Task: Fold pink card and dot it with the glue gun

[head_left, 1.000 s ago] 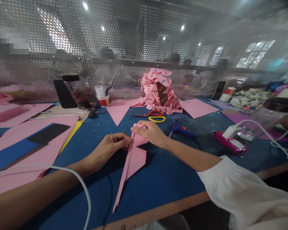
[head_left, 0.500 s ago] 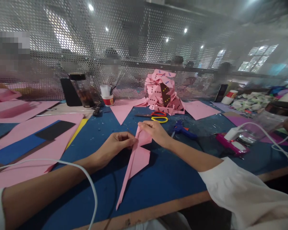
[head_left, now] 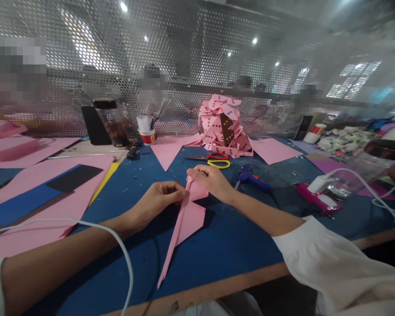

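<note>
The pink paper piece (head_left: 191, 224) is over the front half of the table (head_left: 233, 254), its narrow folded band (head_left: 173, 248) running slantwise to end just short of the front edge. Both hands have a closed grip on it: the right hand (head_left: 210, 177) pinches the upper end between thumb and fingers, while the left hand (head_left: 169, 193) pinches the band's left side a little lower down. Whether the paper lies flat under the fingers cannot be told.

To handle the band well, I would let the right grip anchor the upper end and do the fine pressing with the left thumb, working in short pinches so that the layers stay lined up. Too hard a squeeze could crease the notched flap on the right, so light fingertip pressure seems best there. The band's lower end is unsupported by either hand and may swing or open. The white cable (head_left: 130, 267) loops by the left forearm near the front edge; a wide elbow movement could snag it.
</note>
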`<state>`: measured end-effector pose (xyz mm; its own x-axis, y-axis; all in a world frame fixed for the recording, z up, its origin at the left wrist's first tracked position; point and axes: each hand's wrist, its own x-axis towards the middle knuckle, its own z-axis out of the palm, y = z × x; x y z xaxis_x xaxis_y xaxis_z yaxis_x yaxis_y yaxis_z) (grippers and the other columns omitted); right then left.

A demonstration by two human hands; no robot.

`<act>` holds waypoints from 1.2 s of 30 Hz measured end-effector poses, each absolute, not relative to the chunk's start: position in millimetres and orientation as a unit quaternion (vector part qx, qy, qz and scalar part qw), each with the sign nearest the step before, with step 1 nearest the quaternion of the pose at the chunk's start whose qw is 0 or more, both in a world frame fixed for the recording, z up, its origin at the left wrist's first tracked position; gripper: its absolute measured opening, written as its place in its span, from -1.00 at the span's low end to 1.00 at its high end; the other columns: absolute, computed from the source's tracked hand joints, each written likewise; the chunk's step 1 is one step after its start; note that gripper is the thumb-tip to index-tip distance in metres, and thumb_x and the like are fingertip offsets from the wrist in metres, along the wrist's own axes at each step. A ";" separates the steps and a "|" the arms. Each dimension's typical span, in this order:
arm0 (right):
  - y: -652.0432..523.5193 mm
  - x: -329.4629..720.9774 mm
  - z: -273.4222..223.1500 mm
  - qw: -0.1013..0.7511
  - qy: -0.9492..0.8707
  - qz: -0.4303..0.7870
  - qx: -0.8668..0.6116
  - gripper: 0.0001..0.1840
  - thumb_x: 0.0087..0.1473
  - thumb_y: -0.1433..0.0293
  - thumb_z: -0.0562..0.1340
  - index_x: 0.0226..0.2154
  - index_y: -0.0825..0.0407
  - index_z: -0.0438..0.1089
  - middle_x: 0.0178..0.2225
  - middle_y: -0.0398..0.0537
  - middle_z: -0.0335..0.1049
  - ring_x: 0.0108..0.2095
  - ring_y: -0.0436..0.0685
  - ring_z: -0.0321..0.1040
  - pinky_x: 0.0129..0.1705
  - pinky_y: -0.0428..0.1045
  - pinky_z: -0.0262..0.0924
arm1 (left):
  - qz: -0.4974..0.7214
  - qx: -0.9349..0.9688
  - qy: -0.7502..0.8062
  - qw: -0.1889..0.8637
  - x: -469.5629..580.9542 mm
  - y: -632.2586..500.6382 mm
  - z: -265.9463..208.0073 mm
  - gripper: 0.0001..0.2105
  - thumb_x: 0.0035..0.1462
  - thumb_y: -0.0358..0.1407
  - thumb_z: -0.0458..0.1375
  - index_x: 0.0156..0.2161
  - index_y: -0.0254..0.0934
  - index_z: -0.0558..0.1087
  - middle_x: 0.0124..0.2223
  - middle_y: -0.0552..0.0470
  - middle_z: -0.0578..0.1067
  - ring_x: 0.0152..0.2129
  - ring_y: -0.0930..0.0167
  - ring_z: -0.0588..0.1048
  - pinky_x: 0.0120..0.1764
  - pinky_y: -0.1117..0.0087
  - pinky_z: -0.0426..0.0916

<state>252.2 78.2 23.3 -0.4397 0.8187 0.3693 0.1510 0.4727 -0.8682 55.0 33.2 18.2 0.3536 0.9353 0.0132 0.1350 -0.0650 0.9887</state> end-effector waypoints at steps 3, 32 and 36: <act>78.7 251.9 23.7 0.412 -0.759 0.374 -0.337 -0.55 0.17 0.03 0.24 -0.47 0.07 0.40 -0.48 -0.19 0.26 -0.42 -0.01 0.14 -0.35 -0.09 0.05 | 0.370 0.631 0.430 0.530 55.3 32.3 18.1 -0.75 0.09 -0.12 0.30 -0.43 -0.29 0.53 -0.47 0.07 0.53 -0.49 0.46 0.39 -0.32 0.43 0.27; 82.0 253.8 20.0 0.406 -0.772 0.327 -0.365 -0.40 0.27 -0.06 0.05 -0.58 -0.01 -0.07 -0.54 -0.25 -0.18 -0.50 -0.03 -0.17 -0.45 -0.01 -0.23 | 0.378 0.636 0.438 0.511 57.0 30.0 20.4 -0.73 0.06 -0.09 0.32 -0.43 -0.28 0.54 -0.48 0.06 0.51 -0.51 0.45 0.39 -0.37 0.43 0.28; 81.8 254.6 21.6 0.418 -0.764 0.327 -0.368 -0.38 0.27 -0.10 0.03 -0.58 -0.02 -0.09 -0.54 -0.25 -0.19 -0.51 -0.03 -0.19 -0.46 -0.01 -0.25 | 0.388 0.630 0.442 0.508 57.5 30.1 20.9 -0.72 0.05 -0.07 0.33 -0.44 -0.29 0.55 -0.48 0.07 0.50 -0.51 0.46 0.38 -0.36 0.43 0.27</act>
<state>254.6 81.8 21.6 -0.3812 0.8349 0.3971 0.2879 0.5154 -0.8071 57.5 30.1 20.9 0.3096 0.9500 0.0397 0.1624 -0.0940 0.9822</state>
